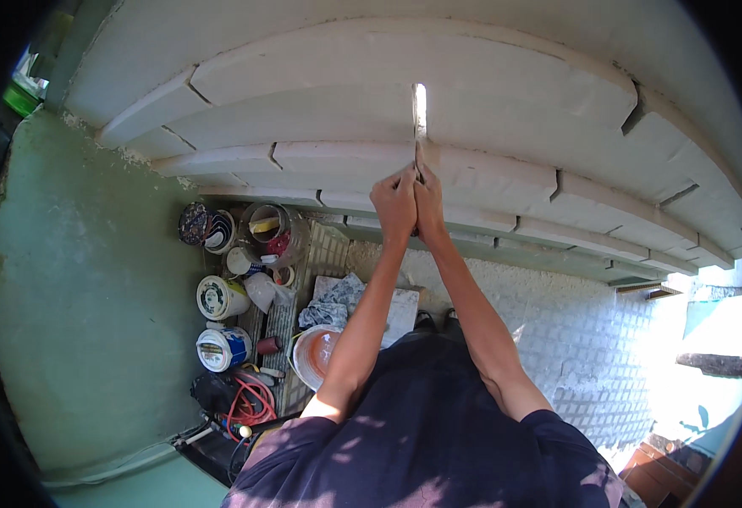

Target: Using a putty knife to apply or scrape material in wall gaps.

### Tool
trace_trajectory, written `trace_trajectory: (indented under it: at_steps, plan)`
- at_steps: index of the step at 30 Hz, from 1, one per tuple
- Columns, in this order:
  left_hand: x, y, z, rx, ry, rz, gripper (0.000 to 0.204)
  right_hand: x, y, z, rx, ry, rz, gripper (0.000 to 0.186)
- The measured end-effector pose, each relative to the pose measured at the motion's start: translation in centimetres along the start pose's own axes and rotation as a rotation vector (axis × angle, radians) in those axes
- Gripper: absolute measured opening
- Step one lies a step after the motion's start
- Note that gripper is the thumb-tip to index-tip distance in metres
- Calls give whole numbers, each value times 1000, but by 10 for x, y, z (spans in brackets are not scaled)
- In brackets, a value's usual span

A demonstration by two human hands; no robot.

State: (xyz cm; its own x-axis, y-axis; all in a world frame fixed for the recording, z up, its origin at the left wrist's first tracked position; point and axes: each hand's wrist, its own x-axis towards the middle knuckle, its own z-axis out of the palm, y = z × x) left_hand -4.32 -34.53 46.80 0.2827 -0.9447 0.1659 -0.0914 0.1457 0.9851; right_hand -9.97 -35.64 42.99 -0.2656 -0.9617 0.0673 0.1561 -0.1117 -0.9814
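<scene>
Pale Green, Off-White and Red

The ledged surface [506,63] was off-white, the side wall [100,288] pale green, and the shirt [422,406] dark navy; the hose [255,415] was red, the cloth [337,296] mottled grey, the paving [591,356] grid-patterned.

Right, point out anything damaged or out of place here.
The green wall looks worn: its upper edge, beside the pale slats, is ragged with whitish patches against the smoother green. Lower down, a red hose or cord lies loosely tangled. No spill stands out.
</scene>
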Motion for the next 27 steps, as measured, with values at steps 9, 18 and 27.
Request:
trace_trajectory:
  at_steps: [9, 18, 27]
  plan:
    - [11, 14, 0, 20, -17, 70, 28, 8, -26, 3, 65, -69, -46, 51]
    - [19, 64, 2, 9, -5, 109, 30, 12, -84, 8, 62, -55, -81, 47]
    - [19, 35, 2, 44, -2, -22, 26, 19, -38, 4, 39, -19, -21, 43]
